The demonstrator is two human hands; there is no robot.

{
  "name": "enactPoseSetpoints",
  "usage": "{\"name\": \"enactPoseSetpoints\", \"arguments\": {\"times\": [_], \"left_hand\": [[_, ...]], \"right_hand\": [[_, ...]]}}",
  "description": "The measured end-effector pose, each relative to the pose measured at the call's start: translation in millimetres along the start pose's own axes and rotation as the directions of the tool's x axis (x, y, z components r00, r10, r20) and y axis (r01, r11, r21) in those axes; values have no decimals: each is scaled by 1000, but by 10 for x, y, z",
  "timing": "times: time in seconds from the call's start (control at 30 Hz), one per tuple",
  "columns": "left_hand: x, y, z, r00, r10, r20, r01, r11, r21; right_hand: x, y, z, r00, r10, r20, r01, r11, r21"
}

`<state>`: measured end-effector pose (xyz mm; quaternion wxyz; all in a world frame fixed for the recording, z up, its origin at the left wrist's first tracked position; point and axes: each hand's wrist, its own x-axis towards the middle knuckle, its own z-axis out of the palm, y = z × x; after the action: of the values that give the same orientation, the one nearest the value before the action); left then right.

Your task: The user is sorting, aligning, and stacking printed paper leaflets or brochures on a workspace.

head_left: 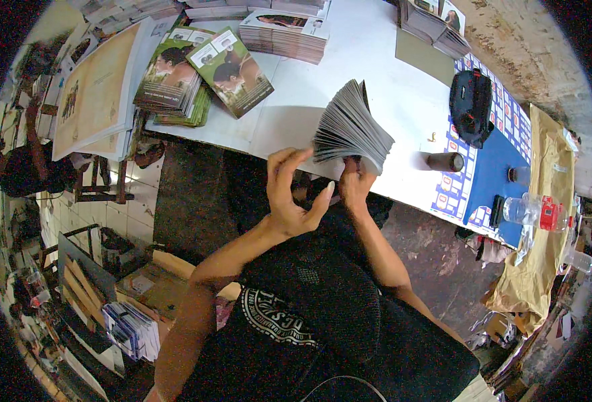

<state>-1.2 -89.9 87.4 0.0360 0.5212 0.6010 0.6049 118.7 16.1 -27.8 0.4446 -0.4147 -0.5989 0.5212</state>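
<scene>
A thick sheaf of grey-edged leaflets (353, 127) stands fanned out over the front edge of the white table (289, 87). Its lower end is gripped by my right hand (358, 186), whose fingertips are partly hidden behind the paper. Just left of the sheaf is my left hand (288, 201), empty, with thumb and fingers curved wide apart. Farther left on the table lies a pile of green-covered booklets (172, 84), with one loose green booklet (232, 74) resting at an angle beside it.
Stacked booklets (286, 40) stand at the back, and another stack (437, 27) at the far right. A black case (470, 107) and a dark cylinder (445, 161) sit on the right side, near a clear bottle (520, 210). Large printed sheets (101, 87) overhang the left end.
</scene>
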Motion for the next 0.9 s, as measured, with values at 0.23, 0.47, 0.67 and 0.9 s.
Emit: {"name": "enactPoseSetpoints", "arguments": {"times": [0.23,0.47,0.67,0.9], "left_hand": [[-11,-91,43,1000,-23,-18,19,985,-172],[64,53,-31,994,-51,101,57,997,-57],[71,-44,-2,999,33,-10,-33,999,-15],[99,-31,-11,995,-64,73,76,982,-175]], "right_hand": [[16,-92,23,1000,-4,-17,5,999,45],[8,107,-17,997,-59,-44,59,998,-10],[24,58,-9,997,-76,-10,76,996,-39],[32,-12,9,999,-42,-24,43,998,50]]}}
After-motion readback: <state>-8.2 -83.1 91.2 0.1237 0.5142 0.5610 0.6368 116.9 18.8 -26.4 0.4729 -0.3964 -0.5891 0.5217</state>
